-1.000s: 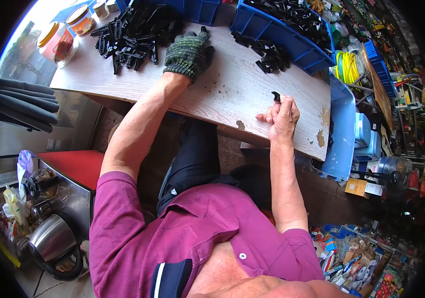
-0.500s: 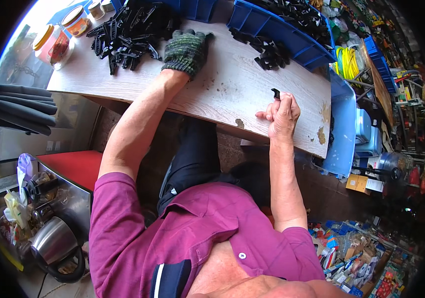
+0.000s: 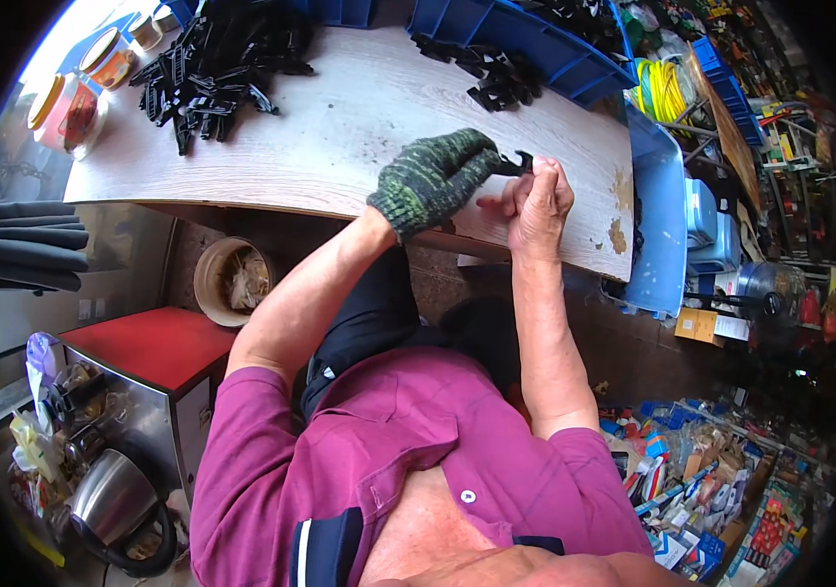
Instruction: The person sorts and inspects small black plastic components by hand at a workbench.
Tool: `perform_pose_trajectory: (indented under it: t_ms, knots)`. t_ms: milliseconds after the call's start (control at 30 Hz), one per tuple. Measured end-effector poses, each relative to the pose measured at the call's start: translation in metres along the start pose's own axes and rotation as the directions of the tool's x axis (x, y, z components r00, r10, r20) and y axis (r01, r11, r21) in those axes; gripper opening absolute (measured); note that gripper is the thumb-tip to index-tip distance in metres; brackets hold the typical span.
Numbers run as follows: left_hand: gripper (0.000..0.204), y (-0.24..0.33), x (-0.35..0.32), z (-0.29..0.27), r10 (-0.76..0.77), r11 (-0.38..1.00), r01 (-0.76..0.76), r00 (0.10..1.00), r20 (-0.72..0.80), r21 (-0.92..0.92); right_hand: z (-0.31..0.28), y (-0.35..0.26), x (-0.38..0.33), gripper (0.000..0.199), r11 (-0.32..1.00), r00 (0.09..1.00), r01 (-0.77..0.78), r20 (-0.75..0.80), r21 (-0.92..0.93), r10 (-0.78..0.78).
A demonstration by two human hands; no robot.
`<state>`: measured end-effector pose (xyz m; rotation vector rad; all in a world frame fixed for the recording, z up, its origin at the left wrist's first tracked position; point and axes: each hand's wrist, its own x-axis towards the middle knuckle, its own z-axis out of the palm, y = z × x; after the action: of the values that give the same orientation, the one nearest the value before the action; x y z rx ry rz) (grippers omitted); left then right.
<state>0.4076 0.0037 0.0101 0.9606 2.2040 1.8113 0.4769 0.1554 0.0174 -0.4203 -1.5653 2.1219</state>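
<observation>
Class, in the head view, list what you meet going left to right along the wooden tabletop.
Jars → heap of black plastic parts → gloved left hand → small black part → bare right hand → blue bin.

The glove point(image 3: 435, 178) is green with dark speckles. The small part point(image 3: 519, 161) is black, like the pile of parts point(image 3: 213, 68). The table point(image 3: 359, 117) is pale wood. The bins point(image 3: 526, 39) are blue. The shirt point(image 3: 389, 460) is purple-pink.

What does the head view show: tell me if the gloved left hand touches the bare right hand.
Touching. The head view shows the gloved left hand pressed against the bare right hand, both closed around a small black part.
</observation>
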Motion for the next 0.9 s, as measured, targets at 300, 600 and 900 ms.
perform_pose_trajectory:
  t_ms: [300, 600, 900]
  knots:
    - [0.027, -0.004, 0.002, 0.010, 0.021, 0.999, -0.021, 1.000, 0.001, 0.041, 0.005, -0.004, -0.006, 0.022, 0.997, 1.000, 0.014, -0.024, -0.074, -0.016]
    - [0.028, 0.008, -0.001, 0.062, -0.048, 0.996, 0.026, 0.959, -0.279, -0.084, -0.007, 0.007, -0.001, 0.022, 0.918, 0.969, 0.230, -0.012, -0.324, -0.247]
    - [0.028, 0.003, 0.012, 0.046, -0.074, 0.985, 0.054, 0.990, -0.124, -0.161, -0.011, 0.006, 0.000, 0.023, 0.975, 0.978, 0.164, -0.103, -0.148, -0.180]
